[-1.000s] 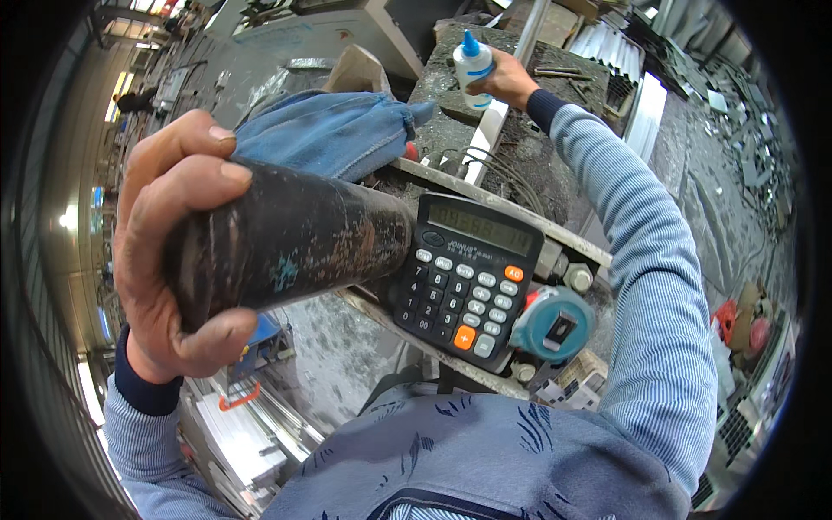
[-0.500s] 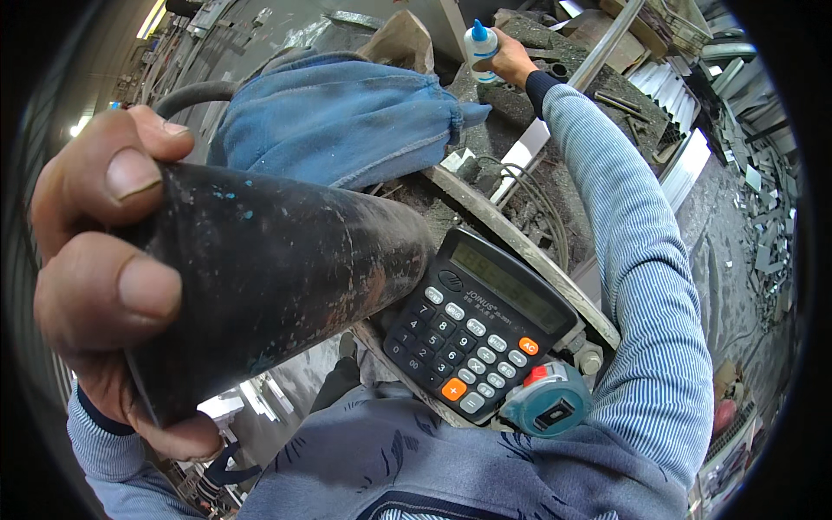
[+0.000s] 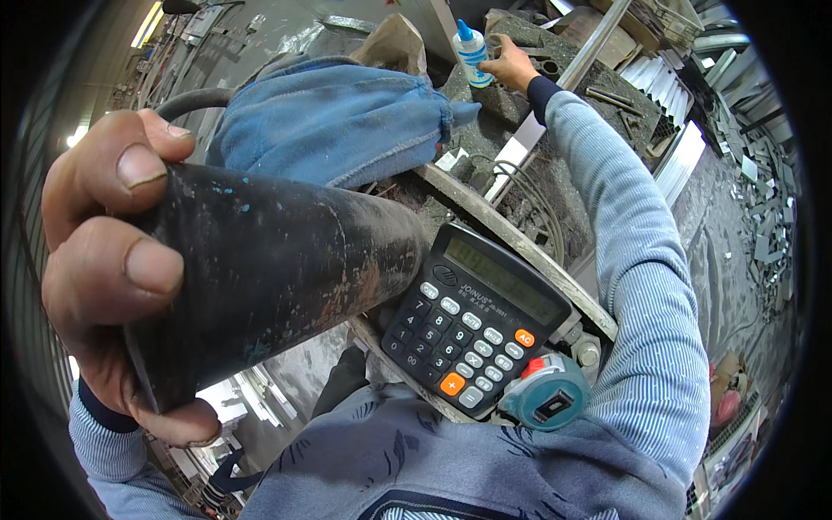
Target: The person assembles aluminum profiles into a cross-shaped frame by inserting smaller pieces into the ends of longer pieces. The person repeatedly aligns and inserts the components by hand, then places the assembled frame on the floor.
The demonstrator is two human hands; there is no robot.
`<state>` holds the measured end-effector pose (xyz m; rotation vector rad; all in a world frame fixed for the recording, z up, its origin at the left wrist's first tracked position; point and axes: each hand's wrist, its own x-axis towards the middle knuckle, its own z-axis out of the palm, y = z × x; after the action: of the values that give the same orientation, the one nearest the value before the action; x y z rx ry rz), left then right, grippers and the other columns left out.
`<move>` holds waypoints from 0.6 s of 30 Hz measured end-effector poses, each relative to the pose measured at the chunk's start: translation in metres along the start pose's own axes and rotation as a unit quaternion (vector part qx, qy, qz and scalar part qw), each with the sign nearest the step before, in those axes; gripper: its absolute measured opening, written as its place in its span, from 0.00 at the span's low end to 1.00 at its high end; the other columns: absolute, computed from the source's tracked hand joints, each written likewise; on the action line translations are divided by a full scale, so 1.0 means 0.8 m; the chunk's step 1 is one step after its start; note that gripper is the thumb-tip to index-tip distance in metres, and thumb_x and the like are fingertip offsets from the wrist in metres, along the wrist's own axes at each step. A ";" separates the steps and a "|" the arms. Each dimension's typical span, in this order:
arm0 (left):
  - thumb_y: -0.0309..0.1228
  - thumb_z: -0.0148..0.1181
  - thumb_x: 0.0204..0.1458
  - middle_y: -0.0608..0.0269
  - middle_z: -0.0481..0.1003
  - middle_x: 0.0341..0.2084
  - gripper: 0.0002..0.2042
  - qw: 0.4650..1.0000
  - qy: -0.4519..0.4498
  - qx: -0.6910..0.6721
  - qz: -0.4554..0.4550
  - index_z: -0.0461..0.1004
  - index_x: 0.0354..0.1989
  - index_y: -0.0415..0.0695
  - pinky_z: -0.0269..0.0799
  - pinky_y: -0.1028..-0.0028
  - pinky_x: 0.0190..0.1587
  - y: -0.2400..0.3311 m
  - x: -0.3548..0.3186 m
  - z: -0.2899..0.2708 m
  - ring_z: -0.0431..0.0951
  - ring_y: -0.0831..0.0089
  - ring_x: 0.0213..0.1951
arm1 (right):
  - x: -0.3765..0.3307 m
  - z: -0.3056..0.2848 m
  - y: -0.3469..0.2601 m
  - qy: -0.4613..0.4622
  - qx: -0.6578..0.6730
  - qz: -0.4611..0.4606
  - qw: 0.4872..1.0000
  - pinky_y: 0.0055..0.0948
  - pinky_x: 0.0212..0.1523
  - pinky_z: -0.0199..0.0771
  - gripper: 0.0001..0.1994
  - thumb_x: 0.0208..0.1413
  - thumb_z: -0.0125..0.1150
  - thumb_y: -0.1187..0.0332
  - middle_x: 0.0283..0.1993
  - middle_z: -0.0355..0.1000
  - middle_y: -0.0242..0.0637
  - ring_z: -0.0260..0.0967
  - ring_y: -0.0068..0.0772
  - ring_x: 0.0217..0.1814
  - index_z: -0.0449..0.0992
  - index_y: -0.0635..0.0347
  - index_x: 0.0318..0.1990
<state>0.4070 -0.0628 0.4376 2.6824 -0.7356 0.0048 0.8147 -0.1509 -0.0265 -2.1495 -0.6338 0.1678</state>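
My left hand (image 3: 117, 260) grips a dark, worn cone-shaped tube (image 3: 277, 277), held close to the camera so it fills the left of the view. My right hand (image 3: 510, 65) is stretched far out at the top, its fingers on or beside a small white squeeze bottle with a blue cap (image 3: 472, 54) standing on a dirty bench (image 3: 555, 186). Whether it grips the bottle cannot be told. A black calculator (image 3: 477, 321) lies near my chest, partly under the tube's narrow end.
A blue cloth bundle (image 3: 334, 121) lies on the bench behind the tube. A teal tape measure (image 3: 546, 394) sits by the calculator. A metal bar (image 3: 516, 251) edges the bench. Scrap metal pieces (image 3: 763, 199) litter the floor at right.
The tube in my left hand has come much closer to the camera and looks larger. My right hand stays at the bottle; the view has tilted, shifting the bench upward.
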 end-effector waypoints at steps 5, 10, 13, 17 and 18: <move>0.61 0.69 0.47 0.45 0.59 0.65 0.42 0.999 -0.020 0.005 0.033 0.65 0.68 0.52 0.66 0.51 0.64 -0.008 0.001 -0.009 0.58 0.44 0.67 | -0.050 -0.076 -0.003 -0.062 0.100 0.006 0.993 0.33 0.57 0.79 0.39 0.47 0.76 0.59 0.57 0.77 0.53 0.78 0.42 0.57 0.69 0.66 0.65; 0.58 0.65 0.52 0.43 0.61 0.64 0.40 0.998 -0.026 0.025 0.041 0.65 0.66 0.42 0.67 0.56 0.64 -0.014 0.011 -0.003 0.64 0.53 0.65 | -0.153 -0.172 0.011 -0.059 0.133 0.057 0.988 0.32 0.56 0.79 0.31 0.55 0.70 0.66 0.61 0.76 0.48 0.77 0.38 0.57 0.69 0.65 0.66; 0.50 0.67 0.54 0.47 0.68 0.56 0.34 0.990 0.092 -0.018 0.106 0.69 0.61 0.38 0.72 0.64 0.57 -0.024 0.023 0.025 0.71 0.61 0.57 | -0.242 -0.224 0.032 -0.026 0.175 0.115 0.978 0.29 0.52 0.78 0.29 0.57 0.68 0.66 0.61 0.75 0.45 0.76 0.35 0.56 0.70 0.64 0.65; 0.44 0.66 0.52 0.55 0.71 0.47 0.29 0.975 0.150 -0.150 0.058 0.70 0.58 0.37 0.75 0.69 0.48 0.002 0.023 0.046 0.76 0.70 0.44 | -0.385 -0.274 0.082 0.078 0.210 0.206 0.953 0.27 0.47 0.77 0.27 0.58 0.67 0.65 0.58 0.76 0.41 0.76 0.31 0.51 0.72 0.64 0.64; 0.44 0.65 0.53 0.58 0.73 0.44 0.28 0.974 0.132 -0.179 0.036 0.71 0.57 0.38 0.75 0.69 0.47 0.010 0.021 0.040 0.76 0.71 0.43 | -0.429 -0.282 0.097 0.116 0.206 0.241 0.941 0.27 0.45 0.78 0.27 0.58 0.67 0.66 0.58 0.76 0.41 0.76 0.30 0.50 0.72 0.64 0.64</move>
<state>0.4144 -0.0886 0.4121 2.2568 -0.6750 0.2212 0.6246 -0.5206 0.0169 -1.8363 0.0756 0.2789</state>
